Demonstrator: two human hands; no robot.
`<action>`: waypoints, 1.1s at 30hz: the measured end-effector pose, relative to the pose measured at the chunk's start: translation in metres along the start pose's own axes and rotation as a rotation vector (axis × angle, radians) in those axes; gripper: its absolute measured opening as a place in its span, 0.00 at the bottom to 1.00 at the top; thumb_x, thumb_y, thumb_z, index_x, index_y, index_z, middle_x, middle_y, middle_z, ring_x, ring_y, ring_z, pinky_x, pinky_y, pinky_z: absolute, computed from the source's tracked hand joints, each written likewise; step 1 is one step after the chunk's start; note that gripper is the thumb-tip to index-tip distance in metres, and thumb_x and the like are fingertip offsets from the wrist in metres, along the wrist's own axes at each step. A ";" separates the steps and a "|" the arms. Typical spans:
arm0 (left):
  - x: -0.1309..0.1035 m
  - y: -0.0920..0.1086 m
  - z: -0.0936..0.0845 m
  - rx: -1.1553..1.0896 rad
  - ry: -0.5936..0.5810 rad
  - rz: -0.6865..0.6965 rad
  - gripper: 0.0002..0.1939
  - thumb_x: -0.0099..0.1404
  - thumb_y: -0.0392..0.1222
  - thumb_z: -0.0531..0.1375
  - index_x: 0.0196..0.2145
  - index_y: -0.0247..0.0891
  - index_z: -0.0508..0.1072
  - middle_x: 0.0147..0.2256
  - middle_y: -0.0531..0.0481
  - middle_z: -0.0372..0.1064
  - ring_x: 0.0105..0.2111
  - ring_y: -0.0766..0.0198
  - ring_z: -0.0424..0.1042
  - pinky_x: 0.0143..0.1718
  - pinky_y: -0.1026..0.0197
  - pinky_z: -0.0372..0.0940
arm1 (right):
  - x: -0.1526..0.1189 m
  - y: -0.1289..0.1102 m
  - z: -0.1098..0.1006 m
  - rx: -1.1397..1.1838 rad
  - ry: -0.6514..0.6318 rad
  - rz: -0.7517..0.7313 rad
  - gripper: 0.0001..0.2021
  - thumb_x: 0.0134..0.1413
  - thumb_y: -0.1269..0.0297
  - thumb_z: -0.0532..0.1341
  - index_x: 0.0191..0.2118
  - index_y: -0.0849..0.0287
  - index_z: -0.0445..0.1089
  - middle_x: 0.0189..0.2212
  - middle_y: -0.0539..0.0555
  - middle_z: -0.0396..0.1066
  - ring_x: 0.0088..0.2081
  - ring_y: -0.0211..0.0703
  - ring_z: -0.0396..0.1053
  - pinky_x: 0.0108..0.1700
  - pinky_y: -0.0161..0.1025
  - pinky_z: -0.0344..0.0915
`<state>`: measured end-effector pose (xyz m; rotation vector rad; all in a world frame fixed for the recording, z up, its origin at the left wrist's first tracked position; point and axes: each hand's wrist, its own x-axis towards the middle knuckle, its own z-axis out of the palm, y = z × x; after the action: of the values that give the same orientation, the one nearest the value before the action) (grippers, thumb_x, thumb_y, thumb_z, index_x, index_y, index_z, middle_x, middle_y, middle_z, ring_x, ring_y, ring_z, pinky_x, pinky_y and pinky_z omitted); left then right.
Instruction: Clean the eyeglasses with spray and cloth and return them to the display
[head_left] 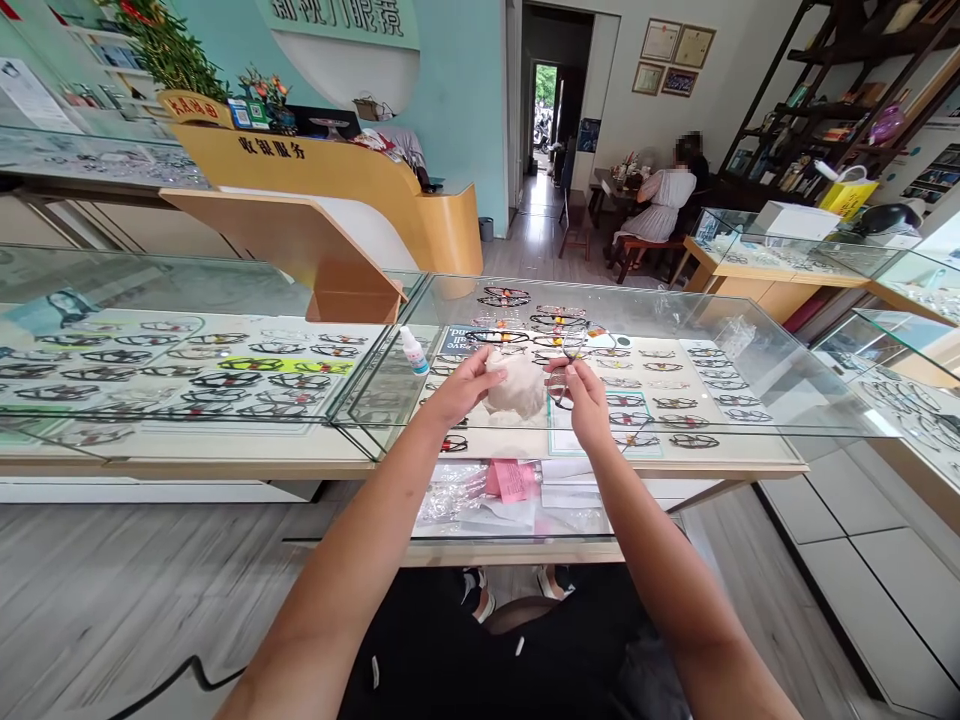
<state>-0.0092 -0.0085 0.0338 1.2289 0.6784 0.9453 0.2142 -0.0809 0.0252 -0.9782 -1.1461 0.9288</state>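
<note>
Above the glass display case, my left hand (466,388) is closed on a crumpled whitish cloth (516,386). To its right, my right hand (586,396) pinches a pair of eyeglasses (559,388), one lens hanging below the fingers close to the cloth's edge. A small white spray bottle (413,350) with a blue and pink label stands on the glass, left of my left hand. Rows of eyeglass frames (694,441) lie inside the case under and around both hands.
An open drawer (517,553) with plastic bags and pink paper juts out below my wrists. A brown board-like stand (300,240) rests on the left case. Further showcases (780,265) stand right. Seated people (664,195) are at a back table. A wooden counter (330,190) stands behind.
</note>
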 end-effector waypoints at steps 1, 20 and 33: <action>-0.001 0.001 0.002 0.011 -0.003 -0.010 0.23 0.56 0.46 0.77 0.41 0.40 0.70 0.36 0.55 0.72 0.34 0.65 0.71 0.36 0.64 0.67 | -0.001 -0.001 0.000 0.035 -0.018 0.027 0.20 0.69 0.40 0.61 0.45 0.52 0.78 0.51 0.55 0.80 0.43 0.47 0.75 0.48 0.44 0.73; 0.000 -0.013 0.014 -0.033 -0.127 -0.075 0.27 0.57 0.55 0.78 0.37 0.40 0.67 0.29 0.56 0.66 0.27 0.67 0.64 0.30 0.64 0.58 | -0.001 -0.012 0.001 0.346 -0.166 0.164 0.21 0.61 0.38 0.69 0.46 0.51 0.78 0.59 0.58 0.79 0.58 0.56 0.78 0.46 0.44 0.77; 0.003 -0.014 0.016 -0.038 -0.133 -0.063 0.26 0.56 0.54 0.78 0.31 0.39 0.67 0.28 0.55 0.62 0.28 0.66 0.62 0.31 0.63 0.58 | -0.002 -0.014 0.002 0.243 -0.146 0.118 0.26 0.61 0.33 0.65 0.48 0.52 0.76 0.56 0.61 0.81 0.57 0.59 0.78 0.49 0.49 0.77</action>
<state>0.0092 -0.0149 0.0242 1.2188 0.5883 0.8138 0.2134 -0.0870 0.0380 -0.7961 -1.0752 1.2208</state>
